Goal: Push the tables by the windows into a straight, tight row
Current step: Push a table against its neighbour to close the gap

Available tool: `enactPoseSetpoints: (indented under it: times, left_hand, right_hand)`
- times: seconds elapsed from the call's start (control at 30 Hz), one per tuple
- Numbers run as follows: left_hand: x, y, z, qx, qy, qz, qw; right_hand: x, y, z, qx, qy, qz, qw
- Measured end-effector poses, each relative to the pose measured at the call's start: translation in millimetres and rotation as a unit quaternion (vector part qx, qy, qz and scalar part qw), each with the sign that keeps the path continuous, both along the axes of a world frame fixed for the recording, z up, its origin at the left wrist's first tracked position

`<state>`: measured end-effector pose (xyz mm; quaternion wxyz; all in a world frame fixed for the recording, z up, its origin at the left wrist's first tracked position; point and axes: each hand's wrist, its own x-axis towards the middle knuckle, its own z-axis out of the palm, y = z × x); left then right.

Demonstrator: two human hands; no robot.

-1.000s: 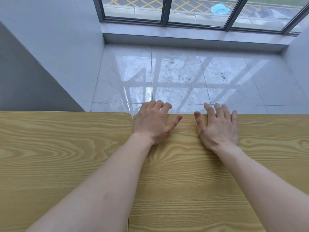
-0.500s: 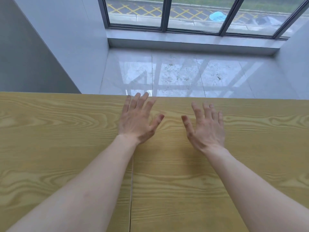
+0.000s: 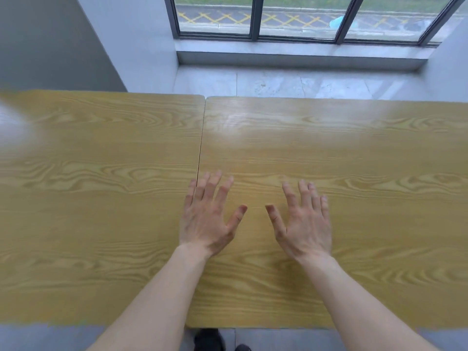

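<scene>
Both hands are spread, palms down: left hand (image 3: 207, 219) and right hand (image 3: 302, 224) over the right table (image 3: 354, 153). At 9 o'clock, the left table (image 3: 96, 153) abuts along a thin seam (image 3: 200, 148). At 12 o'clock, windows (image 3: 298, 16).

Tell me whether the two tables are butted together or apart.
Together: left table and right table meet along a thin dark seam, far edges nearly level.

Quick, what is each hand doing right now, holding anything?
Left hand: open, fingers spread, holding nothing, over the right table.
Right hand: open, fingers spread, holding nothing, over the same table.
</scene>
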<state>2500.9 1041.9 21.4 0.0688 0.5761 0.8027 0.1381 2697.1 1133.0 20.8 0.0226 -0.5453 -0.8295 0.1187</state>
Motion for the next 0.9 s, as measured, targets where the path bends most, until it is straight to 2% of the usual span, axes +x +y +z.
enactPoseSetpoints:
  times: [0.27,0.43,0.9]
  left_hand:
    - [71.4,-75.8,-23.9,0.021,-0.033,-0.047,0.998]
    - [84.3,-108.0,-46.4,0.022,-0.026,-0.054,0.998]
    - [67.6,-110.8,-58.9,0.082,-0.051,-0.042,0.994]
  right_hand:
    - [40.4,-89.8,-27.1,0.025,0.009,-0.004,1.000]
    - [41.6,-126.5,-44.6,0.051,0.011,-0.006,0.999]
    - [29.7,-130.4,-50.0,0.086,0.007,-0.021,0.996]
